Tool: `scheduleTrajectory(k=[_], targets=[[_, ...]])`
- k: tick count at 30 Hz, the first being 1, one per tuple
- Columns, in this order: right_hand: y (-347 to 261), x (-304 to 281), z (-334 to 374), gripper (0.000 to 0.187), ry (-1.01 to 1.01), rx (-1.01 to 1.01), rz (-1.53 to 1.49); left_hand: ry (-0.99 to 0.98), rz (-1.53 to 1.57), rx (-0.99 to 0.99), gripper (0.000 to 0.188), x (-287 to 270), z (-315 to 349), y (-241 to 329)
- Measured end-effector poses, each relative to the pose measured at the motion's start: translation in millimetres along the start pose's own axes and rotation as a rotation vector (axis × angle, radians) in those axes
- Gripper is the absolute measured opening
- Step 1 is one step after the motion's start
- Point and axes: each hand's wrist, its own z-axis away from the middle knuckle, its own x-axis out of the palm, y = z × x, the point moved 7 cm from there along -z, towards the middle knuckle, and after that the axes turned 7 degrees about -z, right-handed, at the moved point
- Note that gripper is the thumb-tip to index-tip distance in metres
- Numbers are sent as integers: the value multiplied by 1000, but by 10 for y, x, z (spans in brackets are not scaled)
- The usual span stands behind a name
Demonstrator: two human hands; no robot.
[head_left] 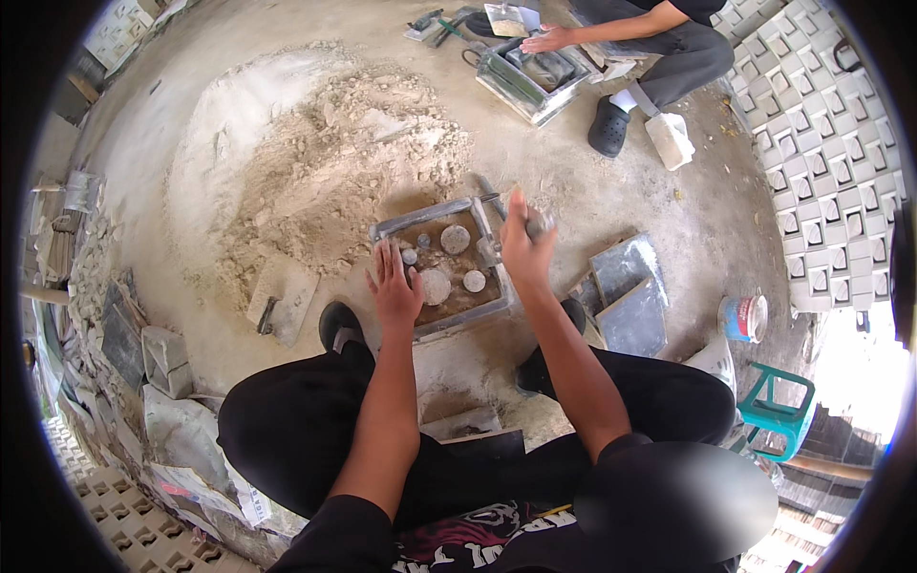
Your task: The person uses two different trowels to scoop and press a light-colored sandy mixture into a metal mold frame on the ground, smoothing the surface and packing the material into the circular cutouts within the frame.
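Observation:
A grey rectangular mould frame (468,206) stands on the ground between my feet, filled with packed brown sand (449,304). Several round grey discs of different sizes lie in the sand, among them a large disc (455,240) and a small one (475,281). My left hand (394,291) rests with spread fingers on the frame's left side, close to the discs. At the frame's right side is my right hand (527,244), its fingers curled round a greyish object (543,223) smeared by motion; its kind cannot be made out.
A heap of pale sand (353,143) spreads beyond the frame. Flat grey boards (630,320) lie at right, near a tub (743,318) and a green stool (778,411). A square board (284,298) lies at left. Far right, a co-worker's hand (547,39) is over another mould box (535,110).

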Motion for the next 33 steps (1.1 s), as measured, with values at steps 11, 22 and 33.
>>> scheduleTrajectory(k=[11, 22, 33], targets=[[112, 73, 73, 47, 39, -180, 203, 17, 45, 19, 61, -51, 12, 72], [-24, -113, 288, 47, 113, 15, 161, -5, 13, -3, 61, -4, -26, 22], [87, -148, 588, 49, 134, 81, 99, -14, 5, -17, 61, -21, -22, 18]])
